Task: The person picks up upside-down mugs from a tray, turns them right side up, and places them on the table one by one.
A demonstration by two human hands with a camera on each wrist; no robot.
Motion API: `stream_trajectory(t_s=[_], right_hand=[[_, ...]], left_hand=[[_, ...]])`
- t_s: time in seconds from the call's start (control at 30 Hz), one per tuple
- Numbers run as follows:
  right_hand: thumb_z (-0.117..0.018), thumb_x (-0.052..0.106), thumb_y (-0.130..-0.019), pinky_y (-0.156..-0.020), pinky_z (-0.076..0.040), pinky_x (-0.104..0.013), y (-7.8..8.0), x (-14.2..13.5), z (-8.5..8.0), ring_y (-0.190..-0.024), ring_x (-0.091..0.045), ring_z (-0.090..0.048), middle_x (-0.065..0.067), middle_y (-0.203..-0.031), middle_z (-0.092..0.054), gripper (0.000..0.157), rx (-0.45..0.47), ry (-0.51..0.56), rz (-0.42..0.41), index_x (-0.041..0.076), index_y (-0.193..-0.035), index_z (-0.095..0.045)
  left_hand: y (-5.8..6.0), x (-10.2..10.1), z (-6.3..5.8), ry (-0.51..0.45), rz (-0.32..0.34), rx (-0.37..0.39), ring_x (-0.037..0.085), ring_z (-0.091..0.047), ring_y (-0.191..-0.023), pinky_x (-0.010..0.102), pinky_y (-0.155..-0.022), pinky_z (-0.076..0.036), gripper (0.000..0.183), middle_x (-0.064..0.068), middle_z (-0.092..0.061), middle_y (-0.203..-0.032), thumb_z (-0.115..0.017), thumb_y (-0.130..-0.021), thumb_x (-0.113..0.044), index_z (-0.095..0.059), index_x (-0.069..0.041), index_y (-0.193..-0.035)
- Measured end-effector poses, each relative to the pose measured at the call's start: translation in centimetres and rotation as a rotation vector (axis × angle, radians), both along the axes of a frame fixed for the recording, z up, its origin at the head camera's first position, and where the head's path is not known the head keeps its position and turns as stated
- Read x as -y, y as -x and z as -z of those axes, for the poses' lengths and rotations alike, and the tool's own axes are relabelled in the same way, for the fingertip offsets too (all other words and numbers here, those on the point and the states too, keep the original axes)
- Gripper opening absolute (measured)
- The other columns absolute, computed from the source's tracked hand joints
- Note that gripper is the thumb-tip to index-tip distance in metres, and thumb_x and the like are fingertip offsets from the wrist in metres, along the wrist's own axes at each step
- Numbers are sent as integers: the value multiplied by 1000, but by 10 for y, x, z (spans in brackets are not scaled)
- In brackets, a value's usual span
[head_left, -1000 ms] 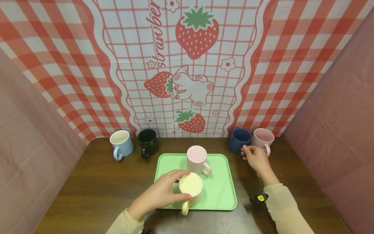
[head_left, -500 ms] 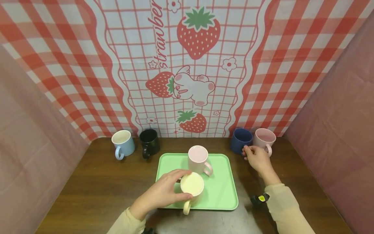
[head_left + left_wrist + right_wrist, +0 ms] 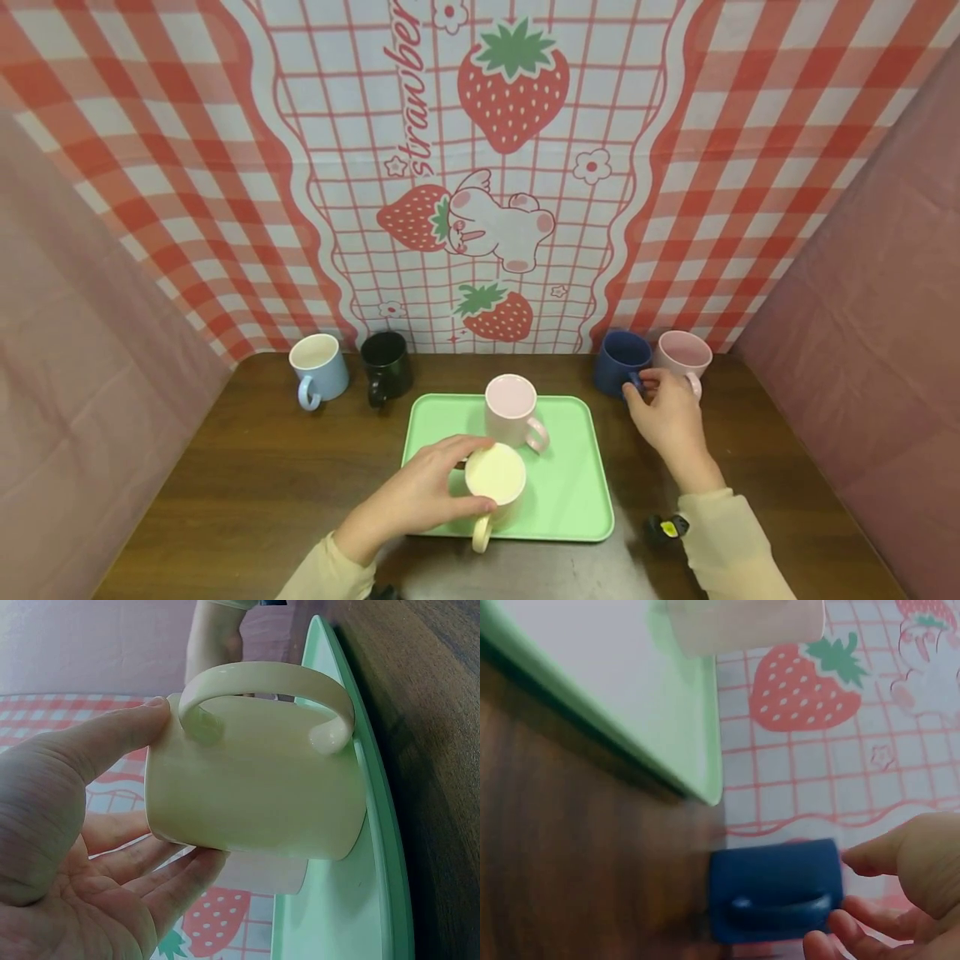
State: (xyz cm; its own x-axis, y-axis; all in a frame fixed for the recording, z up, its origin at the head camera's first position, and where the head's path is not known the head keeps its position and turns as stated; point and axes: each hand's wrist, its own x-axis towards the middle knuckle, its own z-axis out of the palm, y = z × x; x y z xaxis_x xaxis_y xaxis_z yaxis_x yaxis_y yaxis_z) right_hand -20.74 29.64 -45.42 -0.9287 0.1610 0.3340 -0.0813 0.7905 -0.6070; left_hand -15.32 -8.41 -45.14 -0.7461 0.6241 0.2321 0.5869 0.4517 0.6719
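Note:
My left hand [image 3: 420, 492] holds a pale yellow mug [image 3: 255, 780] by its sides near the rim, thumb and fingers on opposite sides. The mug is upright at the near edge of a green tray [image 3: 577, 467], its handle towards me. Behind it on the tray stands a pale pink mug [image 3: 510, 412], handle to the right. My right hand [image 3: 669, 417] is at the handle side of a dark blue mug [image 3: 621, 367] at the back right. Its thumb and fingers are parted near the rim and handle [image 3: 780, 911], with no grip visible.
A second pink mug [image 3: 681, 352] stands just right of the blue one, partly behind my right hand. At the back left are a light blue mug [image 3: 321, 371] and a black mug [image 3: 387, 367]. A checked strawberry cloth [image 3: 495, 225] hangs behind the wooden table [image 3: 225, 483].
My right thumb and fingers, earlier together at the blue mug's handle, have spread apart, and the hand has shifted slightly. The left hand and the yellow mug stay in place.

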Motion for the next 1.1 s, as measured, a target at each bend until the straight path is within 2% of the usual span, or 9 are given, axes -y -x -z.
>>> stream_trajectory(t_s=[0.13,0.27,0.47,0.63,0.83,1.1], right_hand=[[-76,14,-100,-96,-54,-65,-5,13,-9,-105,-48,-69,-32,-113,-72,36,-18,-36,-47,-12,-123,-67],[-77,16,-101,-94,-56,-63,-10,28,-17,-105,-45,-70,-29,-113,-72,36,18,-35,-120,-10,-125,-67],[-80,19,-100,-87,-59,-55,-16,50,-25,-99,-34,-70,-14,-106,-73,31,54,-90,-268,-2,-122,-71],[-82,23,-100,-87,-60,-51,-17,66,-27,-100,-29,-71,-10,-107,-73,32,87,-119,-373,1,-121,-72],[-84,25,-98,-87,-61,-50,-18,82,-27,-99,-29,-71,-9,-106,-73,36,110,-125,-417,0,-122,-72],[-87,29,-96,-85,-60,-44,-20,92,-17,-99,-28,-70,-9,-107,-71,42,149,-105,-456,1,-123,-72]], left_hand=[[0,0,-1,1,0,-4,23,-68,-125,37,-101,-60,67,9,-71,-140,-93,-90,-31,-66,-3,-145],[0,0,-1,2,4,-3,23,-68,-124,36,-101,-59,67,9,-71,-140,-93,-91,-31,-65,-3,-146],[0,0,0,1,5,-17,22,-68,-124,37,-102,-59,67,9,-72,-139,-93,-91,-30,-66,-3,-145],[1,0,0,-6,11,-15,23,-68,-124,37,-101,-60,67,9,-72,-139,-92,-91,-30,-65,-2,-145],[1,-1,0,-4,15,-16,23,-68,-125,37,-103,-59,67,9,-71,-140,-92,-92,-32,-65,-3,-146],[-1,-1,-1,15,-1,-15,25,-68,-128,42,-106,-57,67,8,-71,-141,-92,-92,-34,-66,-4,-146]])
